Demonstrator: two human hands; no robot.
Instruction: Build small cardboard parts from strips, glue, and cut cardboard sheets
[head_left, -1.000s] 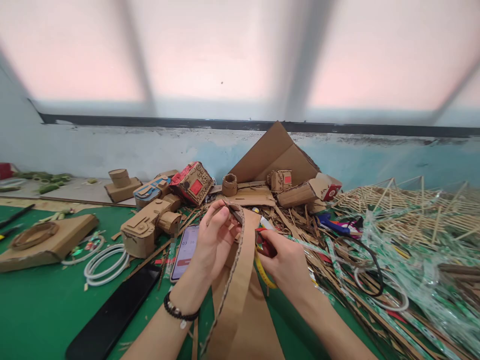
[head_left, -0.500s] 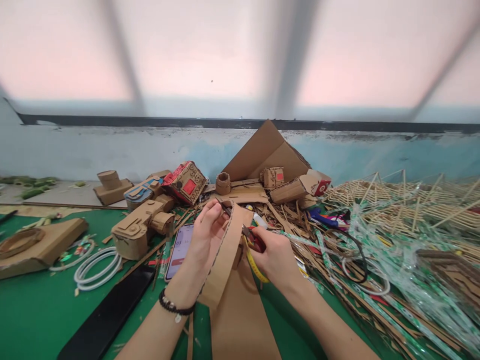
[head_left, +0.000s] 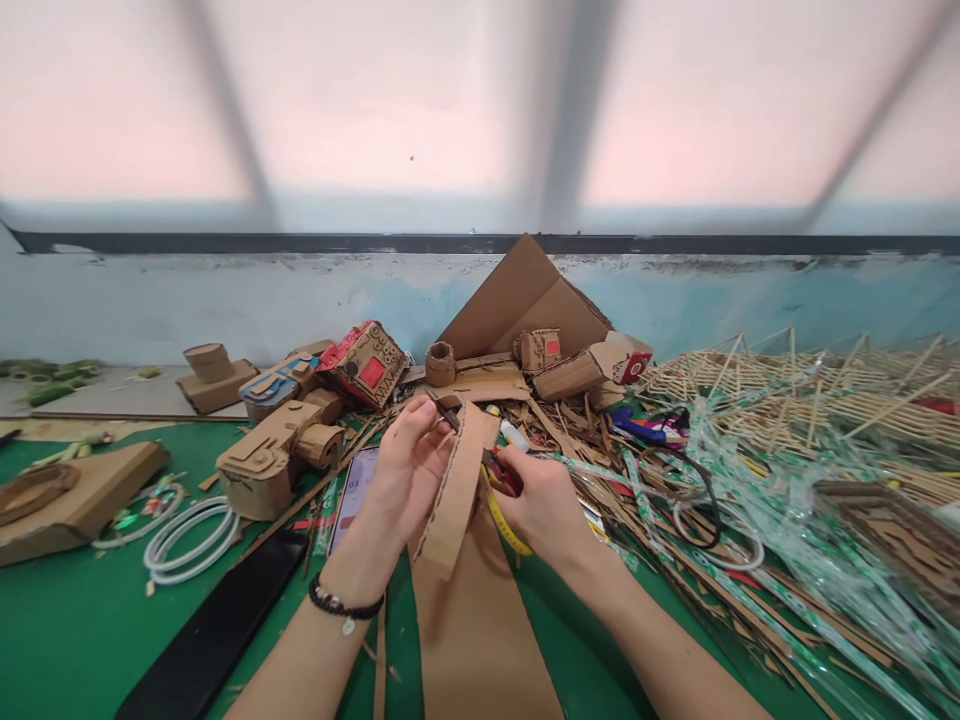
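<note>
Green worktop [head_left: 75, 640] | cardboard sheet [head_left: 480, 650] lying near, centre | corrugated strip [head_left: 454, 490] above it, near end now drawn up, leaving me, I judge, a shorter tail to steady | my left hand [head_left: 409, 465] pinching its far end | my right hand [head_left: 551, 500] gripping, apparently, red-handled scissors [head_left: 511, 476]

We hold up a narrow brown corrugated cardboard strip [head_left: 454, 500], bowed and slanting, its fluted edge leftward and its lower end free. Dark metal from a red-handled hand tool [head_left: 511, 481] meets its right edge. Below, a long flat brown cardboard length [head_left: 484, 645] runs towards us; we cannot tell whether they join.
</note>
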